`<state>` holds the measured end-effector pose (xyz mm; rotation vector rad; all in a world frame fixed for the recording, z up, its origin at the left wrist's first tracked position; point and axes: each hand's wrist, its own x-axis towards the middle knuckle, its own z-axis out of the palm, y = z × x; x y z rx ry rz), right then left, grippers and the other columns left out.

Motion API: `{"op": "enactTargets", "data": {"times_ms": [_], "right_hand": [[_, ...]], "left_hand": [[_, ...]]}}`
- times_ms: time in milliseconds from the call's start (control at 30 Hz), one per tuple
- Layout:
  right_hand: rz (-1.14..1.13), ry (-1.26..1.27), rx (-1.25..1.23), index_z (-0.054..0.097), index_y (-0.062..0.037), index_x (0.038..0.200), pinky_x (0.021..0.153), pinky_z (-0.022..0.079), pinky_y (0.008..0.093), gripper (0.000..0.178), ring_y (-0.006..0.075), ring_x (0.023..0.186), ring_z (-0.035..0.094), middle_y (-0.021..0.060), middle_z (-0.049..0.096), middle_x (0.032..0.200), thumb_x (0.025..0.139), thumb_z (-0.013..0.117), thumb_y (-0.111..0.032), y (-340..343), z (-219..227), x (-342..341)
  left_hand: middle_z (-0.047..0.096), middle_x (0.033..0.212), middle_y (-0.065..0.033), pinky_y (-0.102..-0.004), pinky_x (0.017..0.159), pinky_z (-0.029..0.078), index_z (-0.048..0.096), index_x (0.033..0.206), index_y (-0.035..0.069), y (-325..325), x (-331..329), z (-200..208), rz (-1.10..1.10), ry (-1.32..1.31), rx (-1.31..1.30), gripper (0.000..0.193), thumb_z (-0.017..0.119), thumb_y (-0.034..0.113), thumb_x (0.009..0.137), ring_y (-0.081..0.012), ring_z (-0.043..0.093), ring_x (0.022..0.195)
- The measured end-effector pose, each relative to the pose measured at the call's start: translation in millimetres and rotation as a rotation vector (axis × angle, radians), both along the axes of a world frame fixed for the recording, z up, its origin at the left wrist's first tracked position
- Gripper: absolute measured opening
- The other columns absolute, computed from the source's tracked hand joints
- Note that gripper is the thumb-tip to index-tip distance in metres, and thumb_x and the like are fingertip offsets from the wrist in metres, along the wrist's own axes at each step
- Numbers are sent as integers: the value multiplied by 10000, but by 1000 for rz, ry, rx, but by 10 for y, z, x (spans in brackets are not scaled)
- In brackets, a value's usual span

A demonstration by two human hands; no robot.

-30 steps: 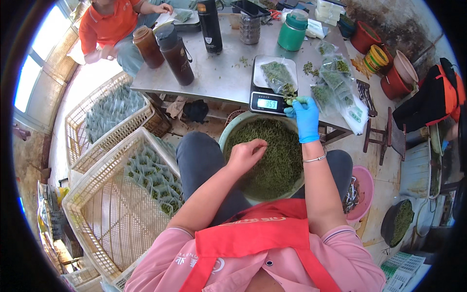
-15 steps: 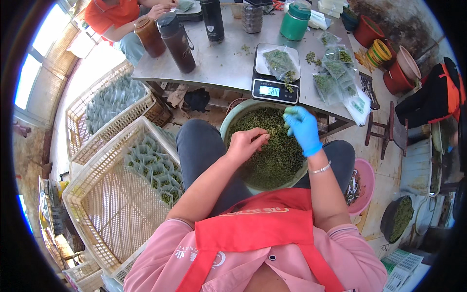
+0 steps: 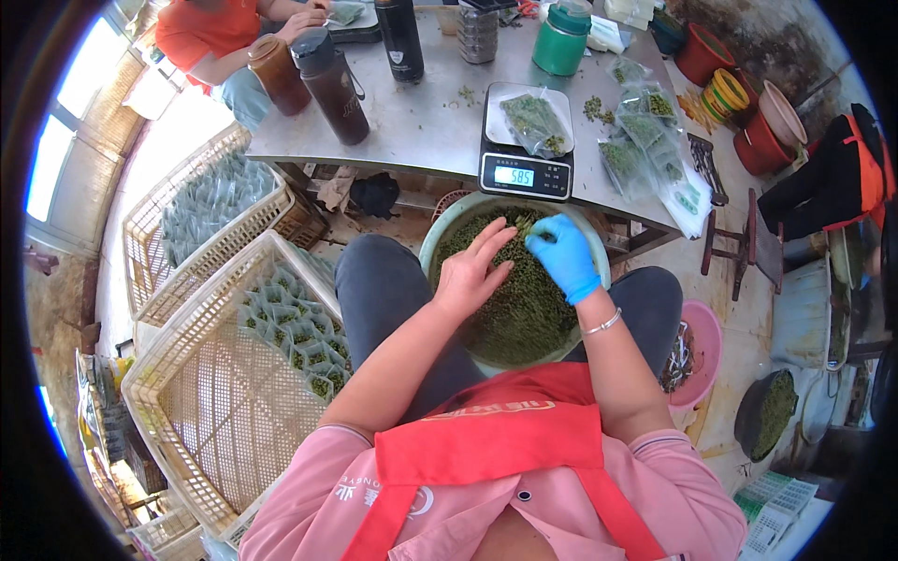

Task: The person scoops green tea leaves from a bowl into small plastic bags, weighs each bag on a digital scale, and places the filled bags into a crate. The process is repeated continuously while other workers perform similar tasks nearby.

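Observation:
A round pale green tub (image 3: 432, 245) full of small green peppercorns (image 3: 524, 318) stands between my knees. Over its left part is my bare left hand (image 3: 474, 269), fingers stretched and apart, with nothing seen in them. My right hand (image 3: 564, 257), in a blue glove, is close beside it over the peppercorns. Its thumb and fingertips are pinched together; what lies between them is hidden. Just beyond the tub, at the table's near edge, a digital scale (image 3: 526, 176) with a lit display carries a clear bag of peppercorns (image 3: 535, 124).
On the metal table (image 3: 421, 126) are dark bottles (image 3: 332, 89), a green jar (image 3: 563, 39) and several filled bags (image 3: 644, 136). Plastic crates (image 3: 210, 393) with bags stand at left. A pink basin (image 3: 706, 355) sits by my right knee. Another person (image 3: 210, 42) sits across the table.
My left hand has opened from a pinch and spread its fingers. My right hand has moved lower and leftward over the tub. Peppercorns that lay at the scale's front are gone; its reading differs slightly.

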<state>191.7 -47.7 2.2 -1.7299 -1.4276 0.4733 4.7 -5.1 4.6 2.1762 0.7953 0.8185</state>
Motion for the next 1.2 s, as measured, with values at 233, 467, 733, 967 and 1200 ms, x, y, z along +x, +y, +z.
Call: {"op": "enactTargets", "data": {"times_ms": [233,467,733,967,1200], "right_hand": [[131,36,-232,651,-57,935,745,492,390,213,345,845,613,174,627,932,781,655,-203,-205,217,-104],[-89,-205,20,543,-96,1234,644,498,407,375,339,700,622,187,643,807,881,571,-218,324,260,322],[-281,-498,-59,531,-111,1192,619,472,490,360,419,670,592,243,617,751,884,548,-297,937,325,463],[-271,393,-10,616,-57,901,514,470,301,114,157,526,582,60,622,675,822,645,-133,631,96,370],[-211,-373,155,594,-99,1150,539,489,416,287,308,568,625,153,642,674,899,535,-226,654,345,376]], "left_hand": [[665,840,-115,-353,584,515,606,1115,130,16,-4,-176,-32,112,58,299,651,191,826,-269,644,639],[674,790,-75,-386,597,522,567,1145,145,-44,-41,-135,-169,156,132,327,631,244,840,-280,648,662],[673,768,-56,-389,583,516,560,1150,141,-24,-14,-145,-178,210,150,334,629,220,834,-272,646,648],[676,765,-63,-388,578,519,550,1173,142,9,46,-84,-130,210,117,358,629,205,830,-278,650,653],[677,763,-46,-338,574,513,541,1206,159,313,394,222,89,34,117,398,647,175,823,-224,658,630]]}}
